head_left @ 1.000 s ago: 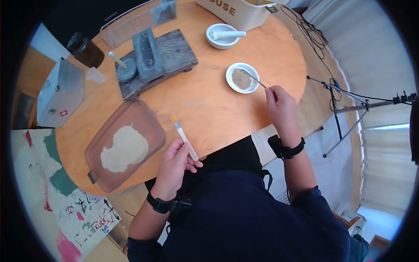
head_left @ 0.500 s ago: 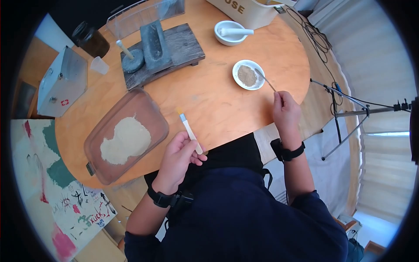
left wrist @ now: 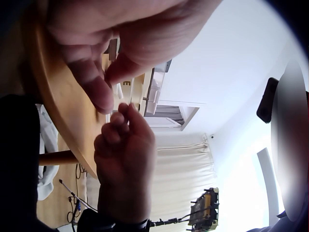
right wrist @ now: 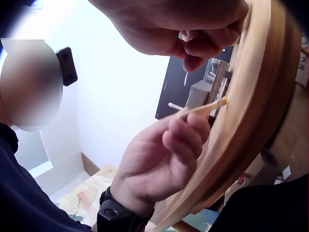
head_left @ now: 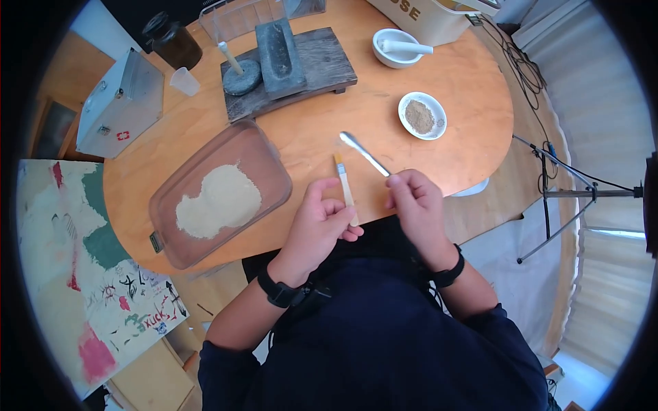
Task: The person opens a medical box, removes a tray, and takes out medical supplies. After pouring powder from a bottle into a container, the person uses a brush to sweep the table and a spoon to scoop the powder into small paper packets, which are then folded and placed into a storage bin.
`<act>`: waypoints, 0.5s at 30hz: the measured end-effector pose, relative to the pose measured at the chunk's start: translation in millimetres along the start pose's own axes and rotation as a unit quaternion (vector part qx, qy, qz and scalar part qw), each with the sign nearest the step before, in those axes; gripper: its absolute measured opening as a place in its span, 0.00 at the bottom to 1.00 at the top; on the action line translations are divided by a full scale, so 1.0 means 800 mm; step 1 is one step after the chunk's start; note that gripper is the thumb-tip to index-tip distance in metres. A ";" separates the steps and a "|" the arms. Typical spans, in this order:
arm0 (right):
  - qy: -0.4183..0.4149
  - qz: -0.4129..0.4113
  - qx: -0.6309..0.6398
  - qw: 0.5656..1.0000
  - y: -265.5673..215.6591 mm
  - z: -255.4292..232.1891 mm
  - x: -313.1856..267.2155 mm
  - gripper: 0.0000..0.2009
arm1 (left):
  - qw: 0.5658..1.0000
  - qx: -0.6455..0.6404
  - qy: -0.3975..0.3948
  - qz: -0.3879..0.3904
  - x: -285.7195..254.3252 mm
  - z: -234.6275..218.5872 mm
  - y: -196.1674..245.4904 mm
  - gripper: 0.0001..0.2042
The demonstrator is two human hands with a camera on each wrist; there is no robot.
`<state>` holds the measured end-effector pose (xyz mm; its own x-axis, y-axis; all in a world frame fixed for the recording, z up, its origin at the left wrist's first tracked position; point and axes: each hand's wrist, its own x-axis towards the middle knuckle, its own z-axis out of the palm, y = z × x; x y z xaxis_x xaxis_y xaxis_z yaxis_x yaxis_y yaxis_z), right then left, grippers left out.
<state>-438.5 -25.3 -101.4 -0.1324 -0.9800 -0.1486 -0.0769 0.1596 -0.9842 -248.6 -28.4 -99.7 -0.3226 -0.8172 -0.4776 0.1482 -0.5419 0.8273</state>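
Observation:
In the head view my left hand (head_left: 317, 227) pinches a small brush (head_left: 345, 188) by its pale handle, yellow bristles pointing away from me. To its right, my right hand (head_left: 417, 207) grips the end of a thin metal spatula (head_left: 364, 153), whose flat tip lies just beyond the bristles. Brush and spatula are apart. Farther off, a white dish (head_left: 441, 111) holds grey-brown powder (head_left: 419, 117). On the left sits a brownish translucent tray (head_left: 267, 149) with a patch of pale powder (head_left: 221, 202). The right wrist view shows the left hand (right wrist: 161, 164) holding the brush (right wrist: 207, 107).
A white mortar (head_left: 395, 57) with its pestle (head_left: 407, 47) stands at the back right, near a cream box (head_left: 428, 22). A dark board (head_left: 322, 58) bears a grey stone block (head_left: 279, 58). A dark jar (head_left: 173, 42), small cup (head_left: 184, 81) and metal case (head_left: 123, 108) are at left.
My right hand has drawn the spatula out of the dish and across to the left, close to the brush. The view has shifted, and my left hand still holds the brush.

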 end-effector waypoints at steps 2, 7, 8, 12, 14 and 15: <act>-0.023 0.004 0.016 1.000 0.002 0.019 0.001 0.09 | 1.000 0.002 -0.004 0.015 0.005 0.002 0.000 0.11; -0.046 0.005 0.029 0.999 0.022 0.042 -0.002 0.09 | 0.998 -0.011 -0.013 0.060 0.021 0.003 -0.009 0.04; -0.042 -0.021 -0.005 0.999 0.021 0.042 -0.002 0.10 | 0.998 -0.012 -0.014 0.061 0.021 0.004 -0.007 0.04; -0.027 -0.076 -0.065 0.995 0.013 0.043 -0.007 0.09 | 0.998 -0.018 0.007 0.064 0.017 0.011 -0.003 0.04; -0.015 -0.156 -0.162 0.974 0.010 0.043 -0.005 0.07 | 0.997 -0.035 0.005 0.072 0.014 0.014 -0.002 0.04; -0.014 -0.155 -0.163 0.974 0.007 0.043 -0.005 0.07 | 0.996 -0.053 0.021 0.071 0.012 0.016 -0.002 0.05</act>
<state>-404.5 -24.5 -109.9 -0.0264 -0.9892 0.1443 -0.4197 -0.1200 -0.8997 -263.6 -32.8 -101.7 -0.2530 -0.8930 -0.3722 0.2880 -0.4368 0.8522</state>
